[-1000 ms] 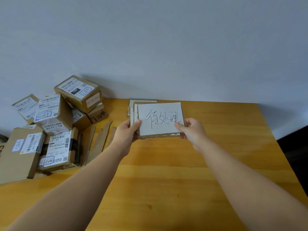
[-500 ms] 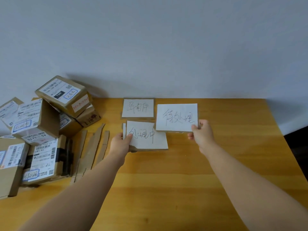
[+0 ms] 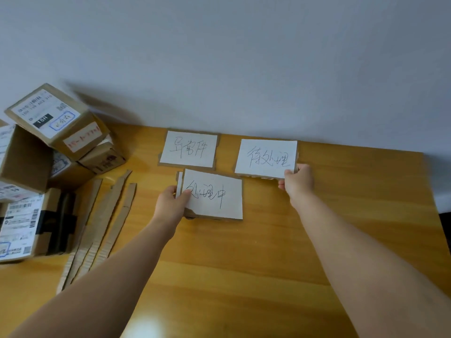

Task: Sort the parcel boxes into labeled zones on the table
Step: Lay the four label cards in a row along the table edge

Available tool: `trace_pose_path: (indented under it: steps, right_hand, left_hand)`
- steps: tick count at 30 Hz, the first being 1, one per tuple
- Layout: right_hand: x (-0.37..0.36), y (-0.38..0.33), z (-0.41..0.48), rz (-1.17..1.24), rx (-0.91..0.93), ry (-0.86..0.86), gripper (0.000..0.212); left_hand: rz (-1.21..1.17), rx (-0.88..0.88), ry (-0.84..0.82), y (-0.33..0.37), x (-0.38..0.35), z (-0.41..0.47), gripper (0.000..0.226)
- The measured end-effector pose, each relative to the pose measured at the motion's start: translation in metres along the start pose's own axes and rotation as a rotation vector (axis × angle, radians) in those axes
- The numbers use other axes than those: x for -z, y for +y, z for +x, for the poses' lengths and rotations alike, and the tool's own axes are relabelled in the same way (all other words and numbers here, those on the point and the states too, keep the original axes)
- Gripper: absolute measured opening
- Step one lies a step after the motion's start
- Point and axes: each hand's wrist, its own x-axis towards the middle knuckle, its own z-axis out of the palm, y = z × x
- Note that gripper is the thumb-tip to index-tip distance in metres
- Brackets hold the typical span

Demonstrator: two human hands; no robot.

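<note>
Three handwritten label cards, white paper on cardboard, are on the wooden table (image 3: 268, 252). One card (image 3: 189, 150) lies flat near the wall. My right hand (image 3: 296, 180) pinches the lower right corner of a second card (image 3: 266, 158) at the back right. My left hand (image 3: 170, 203) grips the left edge of a third card (image 3: 214, 195), which tops a small stack with another card edge showing behind it. A pile of brown parcel boxes (image 3: 48, 152) with shipping labels sits at the far left.
Several cardboard strips (image 3: 102, 223) lie between the box pile and my left arm. A grey wall (image 3: 244, 57) runs along the table's back edge. The table's right edge (image 3: 436, 203) drops off to a dark floor.
My right hand pulled the top card off the stack and carried it right and back toward the wall. The left hand kept the remaining stack, now showing a different card. A third card came into sight.
</note>
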Motion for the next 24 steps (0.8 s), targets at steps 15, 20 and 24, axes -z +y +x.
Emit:
trace_pose_path:
  steps: [15, 20, 24]
  right_hand:
    - [-0.01, -0.002, 0.025, -0.265, 0.116, 0.019, 0.031]
    - [-0.016, -0.007, 0.021, -0.389, 0.108, 0.047, 0.04]
    - [-0.017, -0.009, 0.017, -0.444, 0.078, 0.091, 0.046]
  left_hand:
    - [-0.09, 0.01, -0.102, 0.006, -0.02, 0.02, 0.008]
    - [-0.157, 0.048, -0.087, 0.0, -0.016, 0.016, 0.007]
    - [-0.173, 0.045, -0.076, 0.004, -0.014, 0.015, 0.007]
